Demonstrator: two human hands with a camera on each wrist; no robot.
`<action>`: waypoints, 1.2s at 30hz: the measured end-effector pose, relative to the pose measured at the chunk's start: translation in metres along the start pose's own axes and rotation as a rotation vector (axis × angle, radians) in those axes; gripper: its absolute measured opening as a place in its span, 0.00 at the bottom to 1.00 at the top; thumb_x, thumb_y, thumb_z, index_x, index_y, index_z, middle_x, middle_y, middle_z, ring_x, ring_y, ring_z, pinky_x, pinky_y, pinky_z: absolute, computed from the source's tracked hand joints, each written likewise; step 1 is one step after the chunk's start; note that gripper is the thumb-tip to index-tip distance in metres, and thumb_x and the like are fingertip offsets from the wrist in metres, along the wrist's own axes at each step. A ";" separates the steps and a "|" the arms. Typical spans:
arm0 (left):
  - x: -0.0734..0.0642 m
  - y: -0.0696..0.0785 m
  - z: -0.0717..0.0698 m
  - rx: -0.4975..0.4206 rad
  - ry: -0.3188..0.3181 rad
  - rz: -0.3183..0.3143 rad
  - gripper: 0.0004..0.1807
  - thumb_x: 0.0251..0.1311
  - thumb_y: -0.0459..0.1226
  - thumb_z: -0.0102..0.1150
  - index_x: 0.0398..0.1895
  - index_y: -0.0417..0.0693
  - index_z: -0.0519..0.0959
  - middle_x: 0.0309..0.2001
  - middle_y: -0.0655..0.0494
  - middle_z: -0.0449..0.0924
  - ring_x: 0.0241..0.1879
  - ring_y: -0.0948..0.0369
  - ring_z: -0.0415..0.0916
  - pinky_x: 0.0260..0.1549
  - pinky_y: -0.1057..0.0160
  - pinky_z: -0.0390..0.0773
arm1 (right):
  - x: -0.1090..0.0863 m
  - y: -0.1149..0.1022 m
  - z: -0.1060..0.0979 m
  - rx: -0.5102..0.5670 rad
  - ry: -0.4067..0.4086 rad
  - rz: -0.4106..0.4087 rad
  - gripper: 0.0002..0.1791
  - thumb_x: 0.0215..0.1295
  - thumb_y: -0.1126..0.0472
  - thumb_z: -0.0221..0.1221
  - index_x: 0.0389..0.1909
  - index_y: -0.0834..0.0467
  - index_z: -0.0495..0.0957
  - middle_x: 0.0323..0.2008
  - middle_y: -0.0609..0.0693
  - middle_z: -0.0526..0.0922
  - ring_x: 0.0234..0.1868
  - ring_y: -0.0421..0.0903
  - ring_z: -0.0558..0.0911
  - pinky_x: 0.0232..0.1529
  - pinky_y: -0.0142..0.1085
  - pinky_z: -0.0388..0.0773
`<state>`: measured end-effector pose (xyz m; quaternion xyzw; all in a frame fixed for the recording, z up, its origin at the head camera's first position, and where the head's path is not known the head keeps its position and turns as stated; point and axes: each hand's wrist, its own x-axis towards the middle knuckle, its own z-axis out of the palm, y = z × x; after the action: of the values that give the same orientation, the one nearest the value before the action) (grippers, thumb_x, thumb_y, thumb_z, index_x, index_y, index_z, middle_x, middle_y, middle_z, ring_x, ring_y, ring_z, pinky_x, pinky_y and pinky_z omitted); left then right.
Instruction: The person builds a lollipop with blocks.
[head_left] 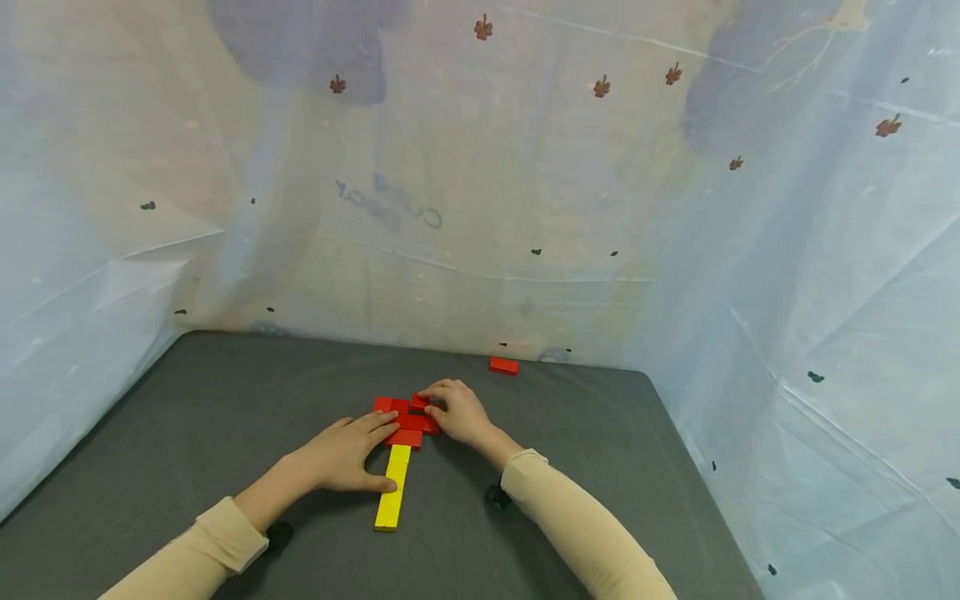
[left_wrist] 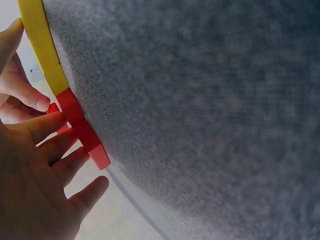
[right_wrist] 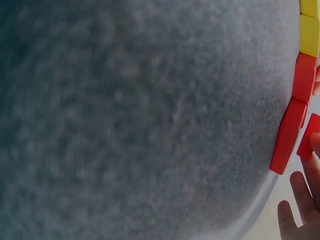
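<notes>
Flat red blocks (head_left: 405,438) lie side by side in a patch on the dark tabletop. A strip of yellow blocks (head_left: 390,504) runs from the patch toward the person. With fingers spread, the left hand (head_left: 341,457) rests on the left side of the red patch, its thumb at the yellow strip. Between thumb and fingers, the right hand (head_left: 463,417) pinches a red block (head_left: 420,402) over the patch's far right part. The right wrist view shows this pinched red block (right_wrist: 307,137) tilted, just above the laid ones. The left hand's fingers cover part of the patch.
One more red block (head_left: 503,366) lies near the far edge of the dark table (head_left: 600,467). Behind and beside the table hangs a pale printed sheet (head_left: 465,208), touching its far edge.
</notes>
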<state>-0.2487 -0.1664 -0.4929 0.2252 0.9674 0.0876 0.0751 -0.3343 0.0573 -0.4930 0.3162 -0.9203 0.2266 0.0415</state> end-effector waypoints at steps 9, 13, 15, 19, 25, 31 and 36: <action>0.000 0.000 0.001 0.001 0.019 0.011 0.57 0.41 0.76 0.54 0.72 0.53 0.61 0.73 0.52 0.56 0.71 0.50 0.57 0.64 0.37 0.58 | 0.002 -0.003 0.002 -0.024 -0.033 0.012 0.17 0.67 0.57 0.58 0.56 0.49 0.80 0.53 0.46 0.79 0.55 0.45 0.75 0.57 0.41 0.74; 0.000 0.000 0.001 0.004 0.023 0.014 0.57 0.42 0.76 0.53 0.72 0.53 0.61 0.73 0.52 0.56 0.71 0.50 0.57 0.63 0.38 0.58 | 0.001 -0.004 0.002 -0.026 -0.057 0.021 0.16 0.68 0.57 0.58 0.56 0.50 0.80 0.53 0.46 0.80 0.55 0.46 0.76 0.57 0.40 0.74; -0.001 0.000 0.001 -0.001 0.026 0.017 0.57 0.42 0.75 0.54 0.72 0.52 0.61 0.73 0.52 0.57 0.71 0.50 0.57 0.63 0.37 0.58 | 0.001 -0.004 0.003 -0.022 -0.065 0.019 0.16 0.68 0.57 0.57 0.55 0.50 0.80 0.53 0.46 0.80 0.55 0.46 0.76 0.57 0.41 0.74; -0.001 0.001 0.001 0.003 0.027 0.012 0.57 0.42 0.75 0.55 0.73 0.53 0.61 0.73 0.53 0.56 0.71 0.51 0.57 0.64 0.38 0.58 | 0.001 -0.004 0.003 -0.015 -0.074 0.014 0.16 0.69 0.58 0.56 0.55 0.51 0.80 0.53 0.46 0.81 0.54 0.46 0.76 0.57 0.41 0.74; -0.001 0.002 0.000 -0.002 0.024 0.010 0.57 0.41 0.75 0.55 0.73 0.53 0.61 0.73 0.53 0.56 0.71 0.51 0.57 0.64 0.38 0.58 | 0.001 -0.002 0.003 -0.015 -0.074 0.010 0.15 0.69 0.58 0.56 0.55 0.51 0.80 0.53 0.47 0.81 0.55 0.47 0.76 0.58 0.42 0.73; 0.000 0.002 -0.001 0.002 0.017 0.012 0.57 0.42 0.75 0.55 0.73 0.53 0.61 0.73 0.52 0.56 0.71 0.51 0.56 0.64 0.38 0.58 | 0.001 0.000 0.004 -0.012 -0.069 0.008 0.15 0.69 0.57 0.56 0.55 0.51 0.81 0.54 0.46 0.81 0.56 0.47 0.76 0.59 0.42 0.72; -0.001 0.001 -0.001 0.005 0.026 0.023 0.57 0.42 0.75 0.54 0.72 0.52 0.61 0.73 0.52 0.57 0.71 0.51 0.57 0.63 0.38 0.59 | 0.001 0.002 0.004 0.017 -0.065 0.016 0.16 0.69 0.56 0.56 0.55 0.50 0.80 0.54 0.46 0.80 0.56 0.47 0.76 0.58 0.42 0.73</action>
<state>-0.2473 -0.1660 -0.4915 0.2355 0.9659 0.0889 0.0607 -0.3360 0.0563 -0.4970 0.3161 -0.9218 0.2242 0.0071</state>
